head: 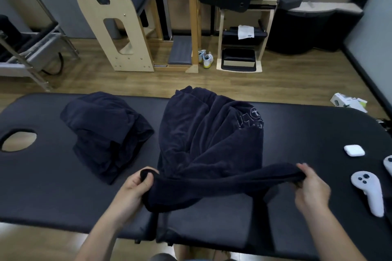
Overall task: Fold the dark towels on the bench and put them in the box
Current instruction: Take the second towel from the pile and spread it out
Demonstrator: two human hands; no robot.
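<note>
A dark navy towel [210, 140] with a pale printed logo lies spread across the middle of the black padded bench [307, 133]. Its near edge is lifted and stretched between my hands. My left hand [135, 184] grips the left corner, and my right hand [311, 186] grips the right corner. A second dark towel [106, 133] lies crumpled in a heap on the bench to the left, apart from both hands. I see no box.
On the bench's right end lie a small white case [353, 150] and white handheld controllers [369, 190]. A face hole [19, 140] opens at the bench's left end. Wooden exercise equipment [118, 27], shoes [206, 59] and a stool stand on the floor beyond.
</note>
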